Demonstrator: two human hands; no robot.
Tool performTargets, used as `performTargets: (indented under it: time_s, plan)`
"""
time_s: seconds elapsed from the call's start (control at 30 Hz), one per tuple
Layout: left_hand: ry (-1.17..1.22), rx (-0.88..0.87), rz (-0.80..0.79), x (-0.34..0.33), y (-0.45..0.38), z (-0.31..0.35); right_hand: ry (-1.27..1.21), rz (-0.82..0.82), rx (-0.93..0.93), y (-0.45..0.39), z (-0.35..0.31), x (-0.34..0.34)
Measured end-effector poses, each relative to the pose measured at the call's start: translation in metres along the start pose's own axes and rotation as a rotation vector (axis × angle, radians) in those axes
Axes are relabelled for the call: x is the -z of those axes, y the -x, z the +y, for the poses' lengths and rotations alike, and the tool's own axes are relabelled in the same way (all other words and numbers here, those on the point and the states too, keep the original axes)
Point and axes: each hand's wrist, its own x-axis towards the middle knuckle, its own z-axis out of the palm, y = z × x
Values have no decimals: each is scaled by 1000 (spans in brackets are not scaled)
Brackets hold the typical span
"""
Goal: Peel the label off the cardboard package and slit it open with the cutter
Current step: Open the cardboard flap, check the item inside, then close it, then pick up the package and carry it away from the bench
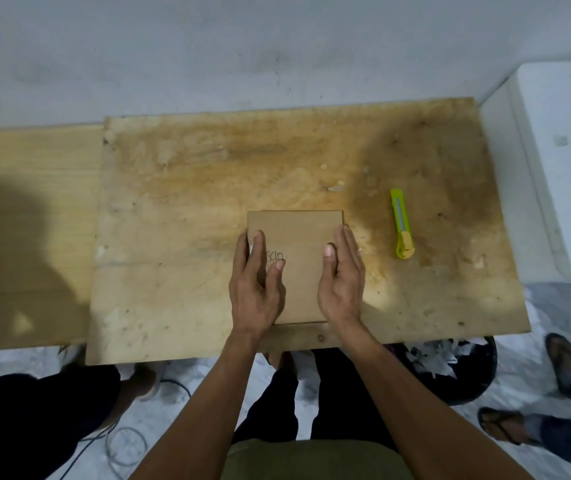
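A flat brown cardboard package (299,237) lies on the stained plywood board (190,220), near its front edge. A label with handwritten letters (276,257) shows on the package's left side, partly hidden by my fingers. My left hand (254,285) grips the package's left edge, thumb on top beside the label. My right hand (341,278) holds the right edge, thumb resting on the top face. A lime-green cutter (402,224) with a yellow slider lies on the board to the right of the package, apart from both hands.
A white cabinet or appliance (561,168) stands at the right end of the board. A lower wooden bench (27,220) adjoins on the left. A black bin with paper scraps (450,365) sits under the front edge. Other people's legs and feet stand left and right.
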Motion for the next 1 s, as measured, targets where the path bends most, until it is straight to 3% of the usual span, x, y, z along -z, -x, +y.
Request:
performTargets:
  time_s: [0.13,0.4,0.63,1.0]
  plan:
    - [111,-15,31,18,-18,17,-232,5,-178,-15,-31,23]
    - [306,77,-87,57,-30,64,40,85,92,-22,-78,54]
    - [185,26,-20,70,-29,84,95,188,146,-9,-96,54]
    - [-11,53,-176,58,-13,60,167,-98,81,11,-62,58]
